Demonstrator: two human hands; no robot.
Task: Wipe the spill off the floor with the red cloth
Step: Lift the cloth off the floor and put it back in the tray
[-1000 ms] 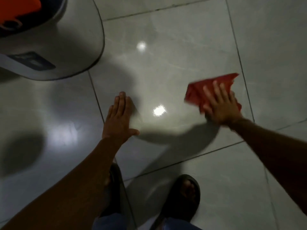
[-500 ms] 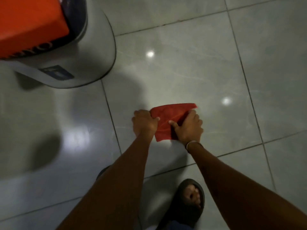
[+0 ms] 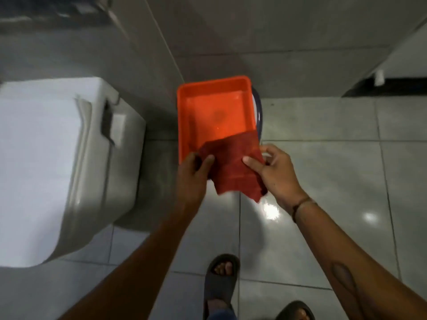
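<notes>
Both hands pinch the cloth (image 3: 233,167) above the floor (image 3: 323,181): left hand (image 3: 196,172) on its left edge, right hand (image 3: 270,169) on its right. Cloth hangs over the near rim of an orange tray (image 3: 184,116). Risk: a loose pinch drops it short of the tray; a wet cloth could drip on the tiles

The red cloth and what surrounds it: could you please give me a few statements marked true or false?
1. Both hands hold the red cloth. True: the left hand and right hand each pinch an edge.
2. The cloth lies flat on the floor. False: it hangs in the air over the near edge of the orange tub.
3. The orange tub is full of clothes. False: it looks empty.
4. A white appliance stands left of the tub. True.
</notes>
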